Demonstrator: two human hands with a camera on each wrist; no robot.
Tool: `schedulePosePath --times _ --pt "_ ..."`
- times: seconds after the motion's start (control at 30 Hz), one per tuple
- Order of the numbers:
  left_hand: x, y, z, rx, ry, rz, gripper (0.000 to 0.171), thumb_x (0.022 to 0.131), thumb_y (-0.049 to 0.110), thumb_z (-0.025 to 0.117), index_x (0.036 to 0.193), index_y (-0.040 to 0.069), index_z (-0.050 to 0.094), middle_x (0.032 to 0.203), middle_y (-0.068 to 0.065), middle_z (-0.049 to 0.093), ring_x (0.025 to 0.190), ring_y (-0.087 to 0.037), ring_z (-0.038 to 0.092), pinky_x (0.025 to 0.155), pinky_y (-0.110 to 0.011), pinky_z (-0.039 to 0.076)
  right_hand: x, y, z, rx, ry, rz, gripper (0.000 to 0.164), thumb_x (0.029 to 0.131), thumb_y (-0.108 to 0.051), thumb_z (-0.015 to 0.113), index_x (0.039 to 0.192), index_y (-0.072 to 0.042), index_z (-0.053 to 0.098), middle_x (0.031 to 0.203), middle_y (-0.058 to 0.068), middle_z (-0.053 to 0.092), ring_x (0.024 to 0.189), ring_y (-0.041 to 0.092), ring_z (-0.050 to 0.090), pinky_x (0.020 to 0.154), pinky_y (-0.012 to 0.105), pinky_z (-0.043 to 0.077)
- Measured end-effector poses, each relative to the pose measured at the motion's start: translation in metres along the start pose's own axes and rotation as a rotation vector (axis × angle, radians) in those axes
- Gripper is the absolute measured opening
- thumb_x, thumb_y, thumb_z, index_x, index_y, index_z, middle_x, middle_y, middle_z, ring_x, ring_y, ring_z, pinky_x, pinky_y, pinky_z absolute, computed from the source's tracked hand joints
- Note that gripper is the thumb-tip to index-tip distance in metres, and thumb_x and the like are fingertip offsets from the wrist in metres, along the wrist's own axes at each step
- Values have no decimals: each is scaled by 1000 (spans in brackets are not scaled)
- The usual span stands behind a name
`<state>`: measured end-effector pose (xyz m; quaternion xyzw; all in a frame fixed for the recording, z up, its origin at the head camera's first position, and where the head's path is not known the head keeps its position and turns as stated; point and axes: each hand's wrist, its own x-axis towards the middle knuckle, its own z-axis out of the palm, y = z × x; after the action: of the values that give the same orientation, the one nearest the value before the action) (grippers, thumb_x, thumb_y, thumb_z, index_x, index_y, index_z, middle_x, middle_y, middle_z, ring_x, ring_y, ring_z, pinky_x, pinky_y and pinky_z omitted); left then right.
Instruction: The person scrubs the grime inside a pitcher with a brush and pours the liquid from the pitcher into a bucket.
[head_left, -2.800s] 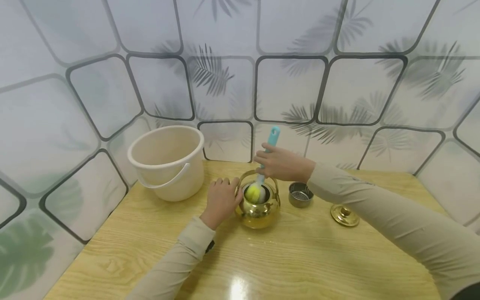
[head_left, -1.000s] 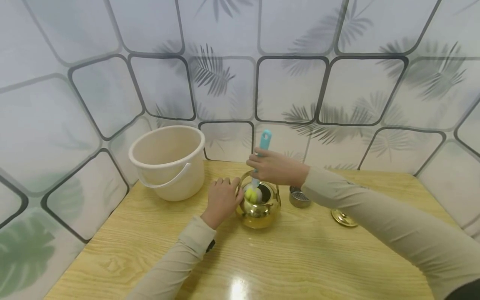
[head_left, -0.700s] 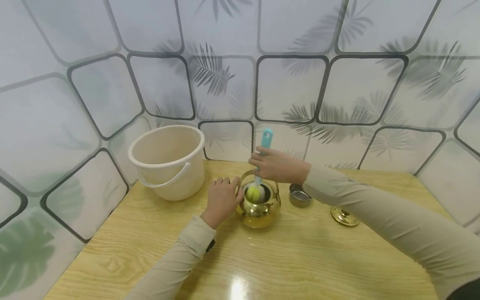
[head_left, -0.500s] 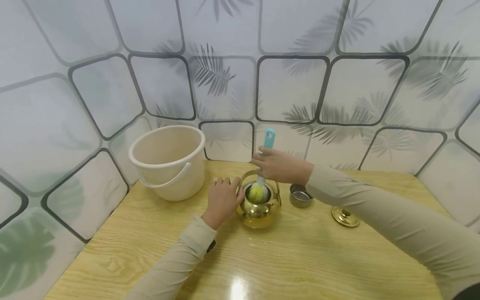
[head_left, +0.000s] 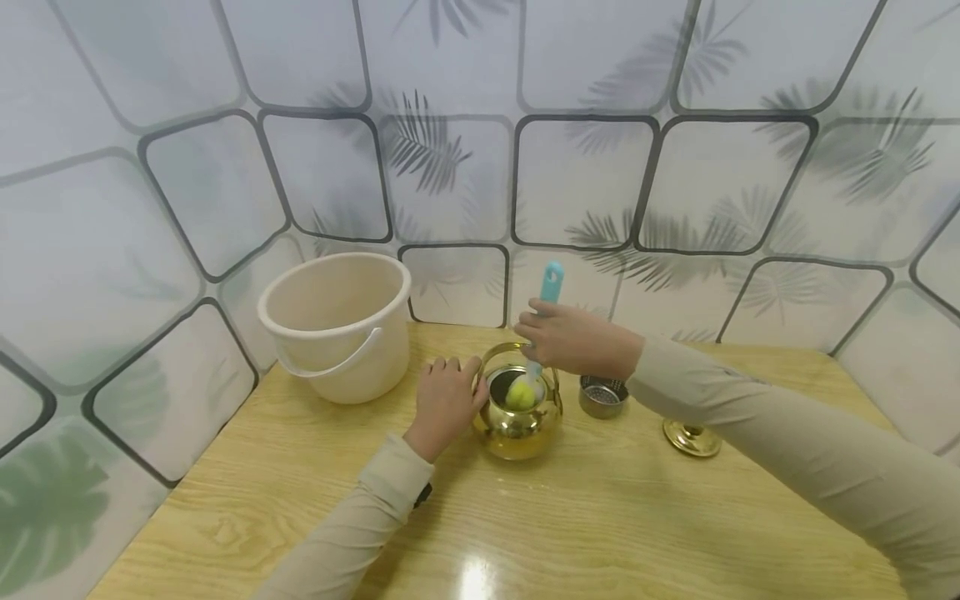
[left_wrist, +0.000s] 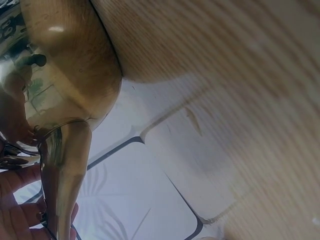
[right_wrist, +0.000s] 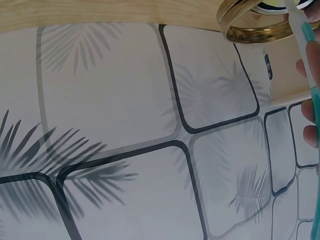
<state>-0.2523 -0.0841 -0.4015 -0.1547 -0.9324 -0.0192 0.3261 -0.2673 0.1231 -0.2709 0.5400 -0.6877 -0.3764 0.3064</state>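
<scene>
A shiny gold teapot (head_left: 517, 437) stands lidless on the wooden table, its arched handle raised. My left hand (head_left: 445, 404) steadies it from the left; in the left wrist view fingers curl round its spout (left_wrist: 67, 165). With my right hand (head_left: 576, 337) I grip a sponge brush by its light blue handle (head_left: 551, 285). Its yellow and white sponge head (head_left: 522, 393) is inside the teapot's mouth, toward the right side. The right wrist view catches the brush's shaft (right_wrist: 304, 42) beside the teapot's handle (right_wrist: 257, 35); the hand is mostly cut off there.
A cream bucket (head_left: 367, 367) with its handle hanging down stands at the back left. Just right of the teapot sits a metal strainer (head_left: 602, 402). The gold lid (head_left: 692, 442) lies farther right, partly under my right sleeve. A patterned wall (head_left: 457, 200) rises behind the table.
The sponge head shifted to the teapot's left side about a second ago, then back rightward with my right hand. The brush handle also swung right. My left hand and the teapot stay in place.
</scene>
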Motion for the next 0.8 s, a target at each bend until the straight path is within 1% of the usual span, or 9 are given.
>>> schedulePosePath --times 0.07,0.17,0.23,0.4,0.5,0.67,0.73,0.8 --pt "0 0 0 1 -1 1 19 87 32 56 97 17 62 72 -7 62 69 -25 59 65 -36 46 -1 -1 -2 19 -5 1 26 71 -23 76 96 -25 68 106 -3 64 101 16 55 99 34 37" --pt "-1 0 -1 1 -1 3 19 87 31 56 97 16 62 72 -7 62 69 -25 59 65 -37 46 -2 -2 -3 53 10 3 31 69 -24 77 99 -25 68 109 -2 64 102 16 56 99 35 38" --pt "-1 0 0 3 0 5 19 87 31 56 97 16 62 72 -7 62 68 -24 58 65 -36 46 -1 -4 -2 59 28 -1 31 70 -24 77 99 -25 67 108 -2 64 101 16 56 97 34 38" --pt "-1 -1 0 11 1 14 19 87 31 56 97 16 62 70 -7 61 66 -24 57 61 -34 44 1 -8 2 4 94 -19 28 71 -22 77 95 -25 65 100 -5 62 96 14 54 93 32 36" --pt "-1 -1 0 11 9 21 18 87 30 57 96 16 62 68 -6 59 64 -23 56 59 -33 43 3 -8 4 -36 120 -33 29 71 -21 78 96 -24 63 98 -5 62 96 14 54 94 33 35" --pt "-1 -1 2 -9 17 19 17 86 30 57 93 15 62 66 -6 57 62 -22 54 56 -33 41 8 -7 11 -80 104 -56 33 76 -22 73 107 -23 62 110 -3 62 105 16 55 101 36 33" --pt "0 -1 2 -15 18 17 17 86 30 57 93 15 62 66 -6 56 62 -23 54 56 -33 41 9 -6 14 -72 88 -64 34 79 -25 71 112 -24 61 114 -3 62 108 16 54 103 36 32" --pt "0 -1 2 -18 17 17 17 86 29 58 93 14 62 66 -6 57 61 -23 54 56 -33 41 11 -4 16 -53 78 -70 36 80 -27 70 115 -25 61 116 -3 62 110 16 54 105 37 32"
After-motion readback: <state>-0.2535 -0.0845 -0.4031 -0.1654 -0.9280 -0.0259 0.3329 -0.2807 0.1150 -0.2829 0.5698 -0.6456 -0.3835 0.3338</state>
